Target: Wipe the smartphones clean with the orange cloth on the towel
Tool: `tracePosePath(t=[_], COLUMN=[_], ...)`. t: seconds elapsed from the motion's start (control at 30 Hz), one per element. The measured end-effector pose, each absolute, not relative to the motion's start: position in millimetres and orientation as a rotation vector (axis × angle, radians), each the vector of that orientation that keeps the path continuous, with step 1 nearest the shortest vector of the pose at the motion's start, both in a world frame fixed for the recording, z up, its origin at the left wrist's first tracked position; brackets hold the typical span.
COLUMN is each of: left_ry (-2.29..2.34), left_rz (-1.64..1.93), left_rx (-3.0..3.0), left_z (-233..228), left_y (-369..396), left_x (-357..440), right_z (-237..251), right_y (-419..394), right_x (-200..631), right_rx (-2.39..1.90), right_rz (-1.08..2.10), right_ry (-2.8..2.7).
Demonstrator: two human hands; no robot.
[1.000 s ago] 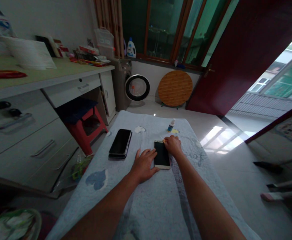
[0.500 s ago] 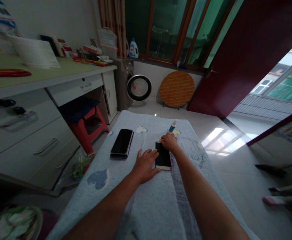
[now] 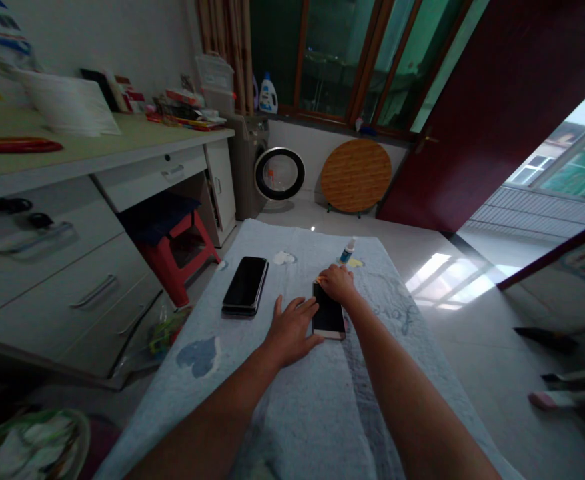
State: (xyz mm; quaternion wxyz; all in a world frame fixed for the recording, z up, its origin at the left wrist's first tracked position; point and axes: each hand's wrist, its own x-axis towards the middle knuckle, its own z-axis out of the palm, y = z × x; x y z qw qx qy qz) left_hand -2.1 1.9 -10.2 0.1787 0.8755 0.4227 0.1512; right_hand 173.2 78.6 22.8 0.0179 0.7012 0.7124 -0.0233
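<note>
A gold-edged phone [image 3: 328, 316] lies screen up on the pale blue cloth [image 3: 302, 400] over the table. My left hand [image 3: 290, 329] rests flat, fingers spread, against the phone's left edge and holds it down. My right hand [image 3: 337, 283] presses on the phone's top end with closed fingers; a small yellow thing shows under the fingertips, too small to name. A second, black phone [image 3: 245, 285] lies to the left, apart from both hands.
A small spray bottle [image 3: 346, 251], a yellow scrap [image 3: 355, 263] and a white wad [image 3: 285, 257] lie at the cloth's far end. A red stool [image 3: 175, 248] and drawer desk [image 3: 62, 220] stand left. A washing machine [image 3: 272, 170] and a round wooden board [image 3: 355, 176] are beyond.
My right hand has slid a little left across the top of the gold phone. My left hand has stayed on the phone's left edge.
</note>
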Motion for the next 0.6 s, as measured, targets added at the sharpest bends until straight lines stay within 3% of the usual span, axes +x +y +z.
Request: tracePosePath(t=[0.27, 0.6], left_ry=[1.198, 1.204], left_rz=[0.419, 0.400], left_rx=[2.474, 2.495], left_z=[-10, -9], left_y=[1, 2], left_x=[-2, -1], right_z=[16, 13], right_y=[52, -3], right_x=[203, 196], right_rx=[2.431, 2.429], right_rz=[-0.104, -0.167], right_ry=[1.965, 1.995])
